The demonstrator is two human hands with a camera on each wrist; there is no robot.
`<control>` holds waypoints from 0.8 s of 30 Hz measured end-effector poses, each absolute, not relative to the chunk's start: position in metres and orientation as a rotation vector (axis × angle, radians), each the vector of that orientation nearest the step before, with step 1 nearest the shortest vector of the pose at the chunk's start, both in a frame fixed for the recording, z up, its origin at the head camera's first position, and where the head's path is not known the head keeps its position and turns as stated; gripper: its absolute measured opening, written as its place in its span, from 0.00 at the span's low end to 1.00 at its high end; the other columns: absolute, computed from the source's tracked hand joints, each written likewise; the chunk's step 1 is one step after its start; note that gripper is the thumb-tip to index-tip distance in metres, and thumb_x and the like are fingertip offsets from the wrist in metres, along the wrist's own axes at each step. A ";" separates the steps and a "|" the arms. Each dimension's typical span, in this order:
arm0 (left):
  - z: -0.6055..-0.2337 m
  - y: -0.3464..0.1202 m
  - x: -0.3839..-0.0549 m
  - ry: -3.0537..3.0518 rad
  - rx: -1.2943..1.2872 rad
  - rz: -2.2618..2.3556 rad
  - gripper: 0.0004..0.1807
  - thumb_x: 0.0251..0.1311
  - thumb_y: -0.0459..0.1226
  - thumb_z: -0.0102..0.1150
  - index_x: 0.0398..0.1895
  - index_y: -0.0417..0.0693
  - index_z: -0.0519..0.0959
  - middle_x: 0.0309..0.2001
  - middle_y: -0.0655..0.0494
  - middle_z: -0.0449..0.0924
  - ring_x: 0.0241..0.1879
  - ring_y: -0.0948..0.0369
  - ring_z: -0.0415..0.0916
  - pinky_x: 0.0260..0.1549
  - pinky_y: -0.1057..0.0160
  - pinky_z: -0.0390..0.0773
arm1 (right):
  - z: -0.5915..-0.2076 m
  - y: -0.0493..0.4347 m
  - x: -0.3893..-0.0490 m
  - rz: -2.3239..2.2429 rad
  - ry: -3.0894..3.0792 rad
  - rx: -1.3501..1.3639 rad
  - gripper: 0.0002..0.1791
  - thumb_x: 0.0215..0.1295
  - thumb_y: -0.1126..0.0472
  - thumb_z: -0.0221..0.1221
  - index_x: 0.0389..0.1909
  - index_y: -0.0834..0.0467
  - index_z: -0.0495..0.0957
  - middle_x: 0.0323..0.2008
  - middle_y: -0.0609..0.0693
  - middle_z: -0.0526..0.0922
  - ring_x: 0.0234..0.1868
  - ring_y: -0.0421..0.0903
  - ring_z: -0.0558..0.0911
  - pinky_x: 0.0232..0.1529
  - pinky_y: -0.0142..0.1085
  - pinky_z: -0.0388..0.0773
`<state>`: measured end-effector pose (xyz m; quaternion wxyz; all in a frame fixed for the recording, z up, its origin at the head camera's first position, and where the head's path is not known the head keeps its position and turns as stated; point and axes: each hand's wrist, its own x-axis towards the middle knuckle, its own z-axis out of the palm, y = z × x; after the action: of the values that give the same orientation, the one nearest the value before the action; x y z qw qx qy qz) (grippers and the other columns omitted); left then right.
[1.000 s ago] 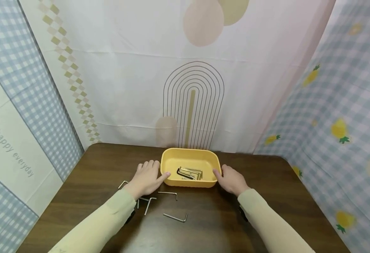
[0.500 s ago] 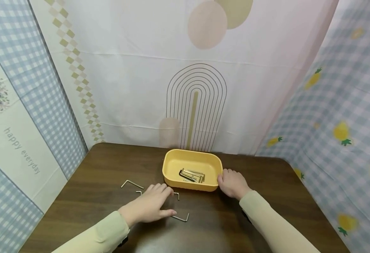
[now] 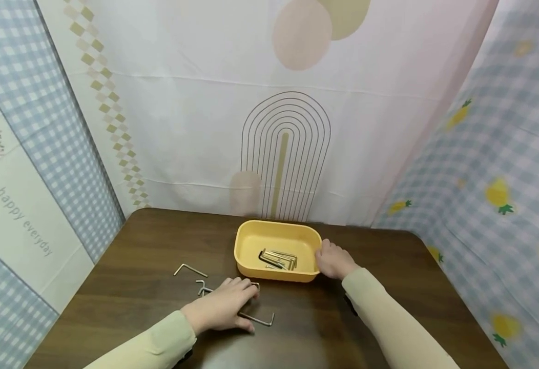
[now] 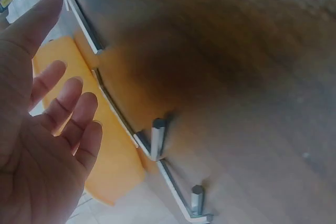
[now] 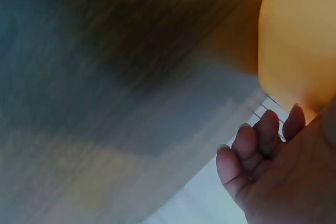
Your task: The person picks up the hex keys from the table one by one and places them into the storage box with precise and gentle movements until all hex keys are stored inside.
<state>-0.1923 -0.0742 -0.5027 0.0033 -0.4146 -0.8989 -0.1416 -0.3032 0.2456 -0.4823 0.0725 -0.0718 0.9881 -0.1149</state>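
– When looking down at the brown bench (image 3: 398,261), what to see by the left grip (image 3: 221,302)?
– Bent hex keys (image 4: 174,190), some with a short end sticking up.
– Holding any?
– No, just loose and spread over one silver key (image 3: 257,321). Touching or not, hard to tell.
– And with the right grip (image 3: 336,260)?
– Grasping the yellow box (image 3: 274,275) by its right end, resting on the bench.
– What to find in the box?
– More keys (image 3: 291,263) in a small heap near the front wall, with a black one (image 3: 269,262) among shiny ones.
– Any lone key (image 3: 195,270)?
– Yes, well left of the box.
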 end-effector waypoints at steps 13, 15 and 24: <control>-0.506 -0.072 -0.191 -2.848 -1.277 -0.424 0.17 0.51 0.55 0.67 0.34 0.59 0.75 0.35 0.69 0.70 0.41 0.64 0.68 0.42 0.60 0.64 | -0.479 0.237 -0.305 -0.255 2.974 -0.209 0.17 0.71 0.56 0.39 0.46 0.66 0.66 0.32 0.56 0.73 0.34 0.53 0.75 0.42 0.50 0.70; -0.506 -0.072 -0.191 -2.839 -1.278 -0.423 0.15 0.51 0.54 0.68 0.32 0.60 0.74 0.33 0.70 0.68 0.40 0.64 0.68 0.43 0.60 0.64 | -0.478 0.236 -0.305 -0.251 2.969 -0.200 0.17 0.71 0.56 0.40 0.46 0.66 0.66 0.31 0.56 0.73 0.33 0.53 0.75 0.42 0.50 0.70; -0.509 -0.066 -0.187 -2.880 -1.254 -0.461 0.11 0.55 0.49 0.66 0.26 0.63 0.72 0.29 0.71 0.63 0.36 0.65 0.64 0.40 0.57 0.62 | -0.475 0.238 -0.305 -0.200 2.951 -0.136 0.18 0.72 0.55 0.40 0.47 0.67 0.66 0.32 0.57 0.74 0.35 0.54 0.76 0.45 0.52 0.70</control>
<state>-0.1869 -0.0661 -0.5086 -0.0164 -0.3950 -0.9070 -0.1454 -0.3048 0.2383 -0.4748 0.0900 -0.0458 0.9926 -0.0673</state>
